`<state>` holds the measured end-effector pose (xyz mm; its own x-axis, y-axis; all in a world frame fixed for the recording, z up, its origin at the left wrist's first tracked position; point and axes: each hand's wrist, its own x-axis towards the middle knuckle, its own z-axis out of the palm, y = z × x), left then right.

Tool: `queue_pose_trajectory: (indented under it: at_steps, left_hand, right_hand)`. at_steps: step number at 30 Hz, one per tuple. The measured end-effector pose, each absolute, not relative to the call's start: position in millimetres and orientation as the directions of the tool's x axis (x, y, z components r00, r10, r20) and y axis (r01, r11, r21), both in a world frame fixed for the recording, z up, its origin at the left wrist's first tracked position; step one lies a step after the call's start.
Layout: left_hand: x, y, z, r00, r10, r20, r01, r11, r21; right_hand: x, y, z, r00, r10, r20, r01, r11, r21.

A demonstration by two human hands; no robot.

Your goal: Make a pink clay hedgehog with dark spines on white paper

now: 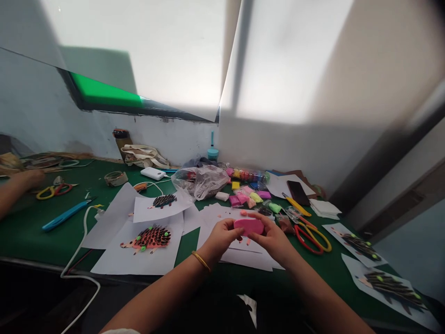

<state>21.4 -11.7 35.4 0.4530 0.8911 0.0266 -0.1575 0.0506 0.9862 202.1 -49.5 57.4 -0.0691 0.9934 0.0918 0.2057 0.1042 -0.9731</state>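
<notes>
A flat, rounded piece of pink modelling clay point(249, 227) is held up between my two hands. My left hand point(222, 235) pinches its left end, thumb in front. My right hand point(270, 233) grips the right end with thumb and fingers. Beneath them lies a stack of white paper sheets point(212, 232) with small bits of clay on it, partly hidden by my hands. Just beyond are several small packs of coloured clay, among them a green one point(275, 207) and a magenta one point(234, 200).
Paper with a clay hedgehog point(153, 239) lies left; more hedgehog sheets point(392, 287) lie right. Scissors point(309, 239), a yellow cutter point(299, 206) and a phone point(298, 192) sit right. A plastic bag point(205, 181) stands behind. Another person's hand point(29, 178) is far left, near a blue cutter point(66, 216).
</notes>
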Motion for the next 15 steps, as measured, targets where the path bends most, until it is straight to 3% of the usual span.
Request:
queue_pose_trajectory:
  at_steps: [8, 11, 15]
  left_hand:
    - [19.0, -15.3, 41.3, 0.474, 0.849, 0.231, -0.18, -0.163, 0.97]
    - [18.8, -14.8, 41.9, 0.444, 0.87, 0.215, -0.168, -0.155, 0.974]
    - [16.8, -17.4, 46.1, 0.531, 0.834, 0.147, -0.215, -0.035, 0.976]
  right_hand:
    - [203.7, -50.9, 56.3, -0.12, 0.988, 0.102, 0.136, 0.118, -0.984]
    - [206.2, -53.0, 58.1, -0.142, 0.976, 0.167, 0.292, 0.202, -0.935]
    - [206.6, -55.6, 63.7, -0.21, 0.929, 0.306, 0.521, 0.371, -0.769]
